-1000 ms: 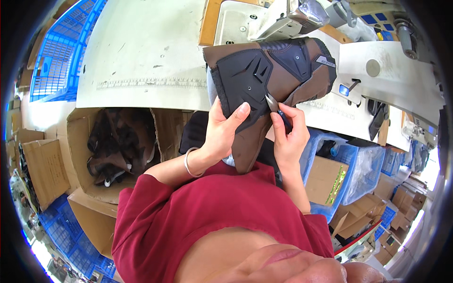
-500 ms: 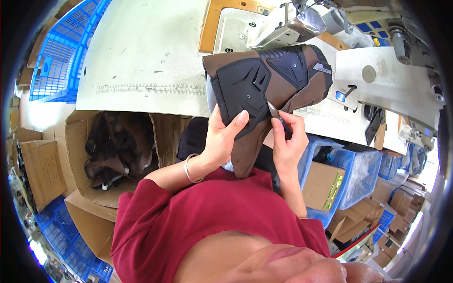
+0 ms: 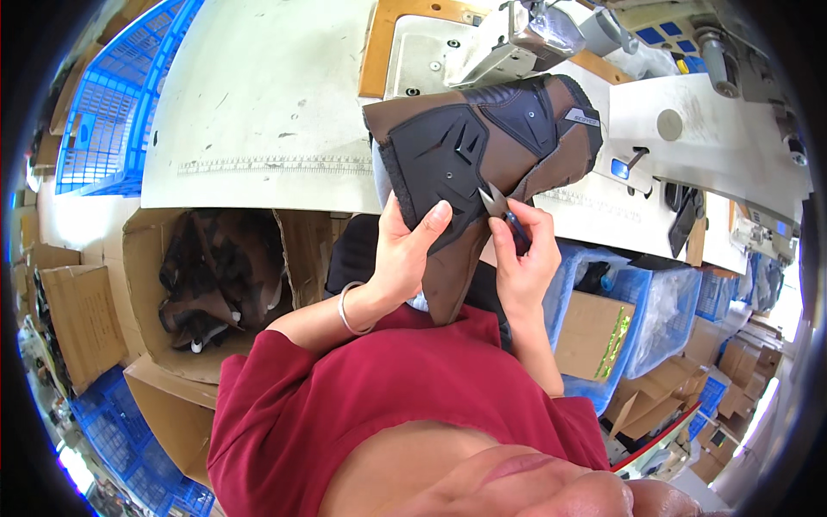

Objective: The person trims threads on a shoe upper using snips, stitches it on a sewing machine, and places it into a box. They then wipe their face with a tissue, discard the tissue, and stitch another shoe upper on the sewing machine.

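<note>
A brown boot upper (image 3: 510, 157) with black moulded panels lies tilted across the front edge of the worktable, its lower brown flap hanging toward my lap. My left hand (image 3: 403, 250) grips its near left edge, thumb on top and the other fingers hidden underneath. In my right hand (image 3: 527, 263) is a pair of thread snips (image 3: 497, 204), held between thumb and fingers. Their blades stand apart, with the tips at the border of the large black panel.
Beyond the upper stands a sewing machine (image 3: 521, 41) on the white worktable (image 3: 258, 103). A blue plastic crate (image 3: 102, 129) is at the left. Below it, a cardboard box (image 3: 142, 289) holds more brown and black uppers (image 3: 207, 267). A blue bin (image 3: 627, 336) stands right of my lap.
The snips' blades have parted and show a gap between their tips. My right hand has shifted very slightly, while my left hand keeps its grip on the upper.
</note>
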### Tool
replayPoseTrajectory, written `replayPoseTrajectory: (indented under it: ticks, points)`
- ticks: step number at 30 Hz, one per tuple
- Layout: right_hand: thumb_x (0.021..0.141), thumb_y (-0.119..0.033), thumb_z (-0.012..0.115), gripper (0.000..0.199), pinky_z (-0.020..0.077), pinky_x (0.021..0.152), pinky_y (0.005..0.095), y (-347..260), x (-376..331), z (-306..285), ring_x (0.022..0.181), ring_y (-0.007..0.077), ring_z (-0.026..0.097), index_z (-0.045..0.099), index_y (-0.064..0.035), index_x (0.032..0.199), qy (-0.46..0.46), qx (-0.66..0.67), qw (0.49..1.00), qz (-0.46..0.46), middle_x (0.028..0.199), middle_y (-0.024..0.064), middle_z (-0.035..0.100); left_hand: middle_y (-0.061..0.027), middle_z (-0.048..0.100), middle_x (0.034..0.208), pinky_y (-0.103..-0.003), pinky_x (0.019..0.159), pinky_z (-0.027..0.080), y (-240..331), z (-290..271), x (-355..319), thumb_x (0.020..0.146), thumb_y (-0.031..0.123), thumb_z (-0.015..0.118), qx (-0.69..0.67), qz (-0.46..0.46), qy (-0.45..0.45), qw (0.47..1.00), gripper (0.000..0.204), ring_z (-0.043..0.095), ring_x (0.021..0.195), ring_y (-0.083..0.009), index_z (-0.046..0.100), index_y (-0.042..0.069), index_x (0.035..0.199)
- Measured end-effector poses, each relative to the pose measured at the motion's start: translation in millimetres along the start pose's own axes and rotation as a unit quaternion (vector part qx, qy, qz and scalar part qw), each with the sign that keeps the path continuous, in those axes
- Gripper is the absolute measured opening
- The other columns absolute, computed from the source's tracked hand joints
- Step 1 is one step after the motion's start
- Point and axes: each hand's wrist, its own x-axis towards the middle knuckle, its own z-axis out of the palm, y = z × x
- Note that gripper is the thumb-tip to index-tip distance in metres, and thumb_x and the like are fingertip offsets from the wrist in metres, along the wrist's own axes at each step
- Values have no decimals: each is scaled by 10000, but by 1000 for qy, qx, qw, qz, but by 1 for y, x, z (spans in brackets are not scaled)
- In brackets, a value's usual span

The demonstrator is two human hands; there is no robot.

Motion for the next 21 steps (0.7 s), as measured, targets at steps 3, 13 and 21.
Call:
replayPoseTrajectory:
  ticks: [3, 13, 21]
  points:
    - [806, -115, 700, 190, 451, 588, 232, 16, 3, 1, 657, 122, 576, 622, -13, 946, 22, 7, 999, -45, 797, 72, 614, -55, 584, 1116, -282, 878, 460, -2, 1, 1, 897, 58, 575, 1, 4, 4, 1000, 324, 561, 993, -116, 473, 31, 1203]
    - [827, -95, 653, 361, 440, 678, 260, 110, 41, -101, 753, 145, 539, 549, -50, 1169, 237, -130, 959, 82, 891, 52, 570, -85, 579, 1147, -375, 925, 456, 16, -34, 9, 899, 57, 512, -69, -112, -5, 991, 327, 570, 1053, -220, 471, 43, 1224]
    - [802, -138, 639, 348, 426, 837, 370, 173, 78, -140, 961, 257, 536, 597, -138, 1148, 177, -412, 894, 6, 996, 56, 603, -103, 568, 1187, -420, 968, 439, 8, -68, 12, 861, 153, 616, -145, -94, -108, 979, 463, 558, 1091, -268, 437, 40, 1272]
